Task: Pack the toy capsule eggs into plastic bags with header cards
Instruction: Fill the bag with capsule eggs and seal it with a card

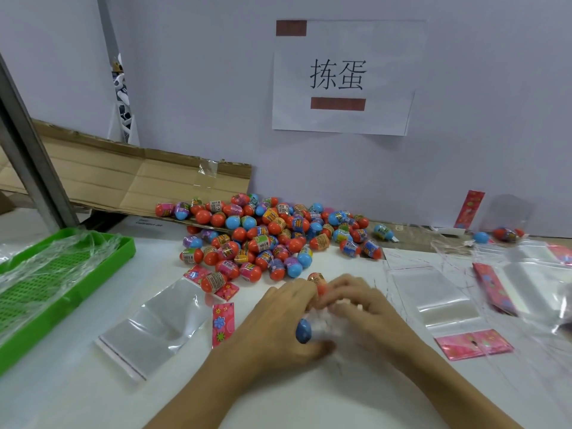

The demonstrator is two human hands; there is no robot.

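Note:
A heap of red and blue capsule eggs (272,233) lies at the back of the white table. My left hand (278,320) and my right hand (368,308) meet at the table's middle, both closed on a clear plastic bag (322,320). A blue egg (303,331) shows by my left thumb, and a red egg (317,281) sticks up between my fingertips. Whether the eggs are inside the bag is blurred. An empty bag with a pink header card (223,323) lies flat to the left. Another red egg (213,281) rests on a bag's pink card nearby.
A green plastic tray (123,252) with crumpled film stands at the left edge. Flattened cardboard (130,178) leans at the back left. More empty bags with pink cards (476,343) lie on the right, with a few stray eggs (481,237) behind. A paper sign (340,78) hangs on the wall.

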